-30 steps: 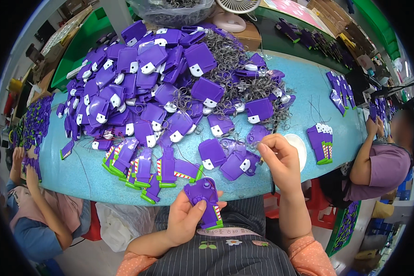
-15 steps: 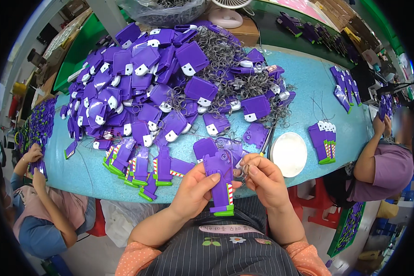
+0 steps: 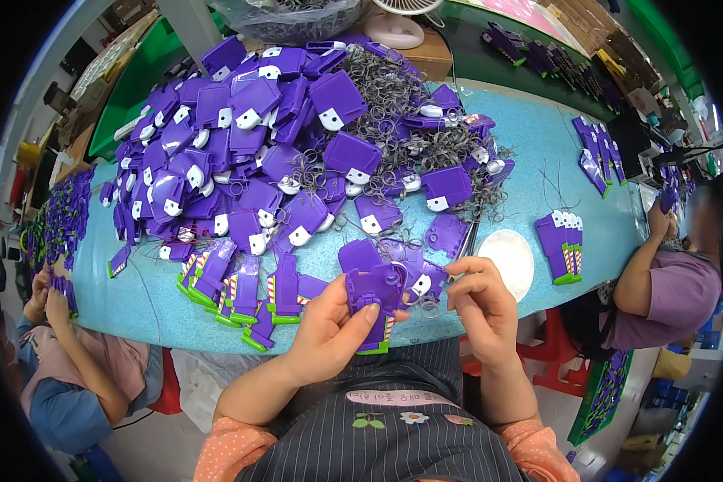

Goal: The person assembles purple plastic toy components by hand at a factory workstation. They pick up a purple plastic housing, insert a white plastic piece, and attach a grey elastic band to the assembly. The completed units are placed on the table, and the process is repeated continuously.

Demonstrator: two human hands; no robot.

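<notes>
My left hand (image 3: 323,336) grips a purple plastic casing half (image 3: 371,286) over the table's front edge, thumb across its front. The casing's lower end is green with a striped strip. A grey coil of wire seems to sit at its upper right side. To the right, my right hand (image 3: 487,312) is raised, fingers apart and loosely bent, with nothing visible in it. Between the hands lie another purple casing with a white corner (image 3: 422,284) and a small pale ring (image 3: 430,305). Just beyond the right hand is a white round dish (image 3: 508,259).
A large heap of purple casings (image 3: 217,145) and tangled grey wire coils (image 3: 381,100) covers the blue table (image 3: 530,145). Several green-tipped pieces (image 3: 245,293) lie at left front; a neat row (image 3: 562,245) lies right. Co-workers sit at both sides. A fan (image 3: 398,30) stands behind.
My right hand has let go of the wire coil, moved away right and upward, and its fingers have opened. The casing in my left hand has risen slightly and tilted.
</notes>
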